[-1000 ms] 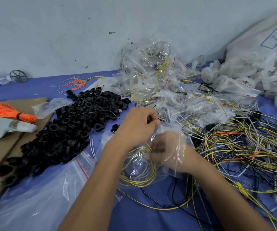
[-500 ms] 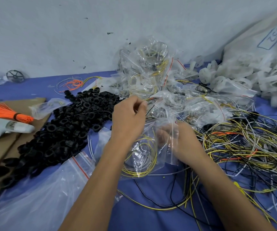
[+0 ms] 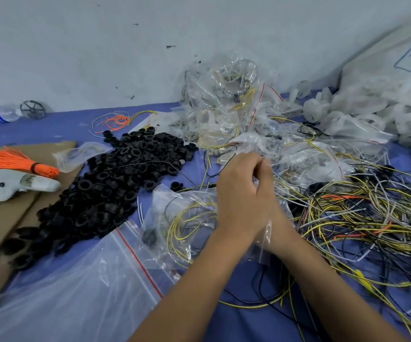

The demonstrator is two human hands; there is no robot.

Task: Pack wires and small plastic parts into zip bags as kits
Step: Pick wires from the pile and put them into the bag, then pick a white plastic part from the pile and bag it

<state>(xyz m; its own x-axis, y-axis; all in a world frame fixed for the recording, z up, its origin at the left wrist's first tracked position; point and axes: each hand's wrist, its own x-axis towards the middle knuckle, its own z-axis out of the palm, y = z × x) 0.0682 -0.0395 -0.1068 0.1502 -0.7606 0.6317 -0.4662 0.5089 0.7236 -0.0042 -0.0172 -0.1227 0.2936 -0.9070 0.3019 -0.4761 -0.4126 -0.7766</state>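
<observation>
A clear zip bag with coiled yellow and black wires lies at the centre of the blue table. My left hand is above its right side, fingers curled and pinching the bag's upper edge. My right hand sits close behind the left and is mostly hidden. Its fingertips meet the left's at the same edge, and bag plastic drapes over its wrist. To the left lies a heap of black plastic rings. A tangle of loose yellow, black and white wires spreads on the right.
Filled zip bags are piled against the wall, with white plastic parts and a big sack beside them. A large clear bag lies front left. Orange ties, a white controller and cardboard are at the left.
Both hands moved up and closer together. The left hand now covers most of the right, and the bag's top edge is gathered between their fingertips.
</observation>
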